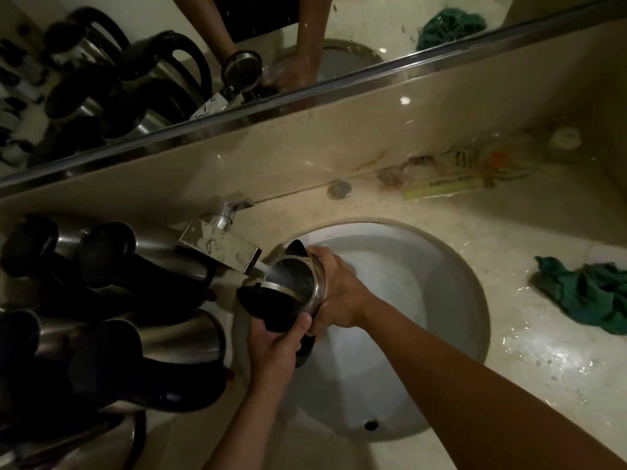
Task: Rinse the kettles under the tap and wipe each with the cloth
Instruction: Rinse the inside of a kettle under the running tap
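A steel kettle (307, 279) with a black lid flipped open is tilted on its side over the white sink (451, 266), its mouth facing the tap (222, 244). Water runs from the tap into the kettle's opening. My left hand (274, 344) grips the black handle from below. My right hand (339, 293) wraps the steel body from the right. A green cloth (583, 293) lies crumpled on the wet counter to the right of the sink.
Several steel kettles with black handles (118, 300) are crowded on the counter left of the sink. A mirror (203, 62) runs along the back wall. Plastic wrappers (475, 164) lie at the back right. Water pools on the counter (543, 361) at the right.
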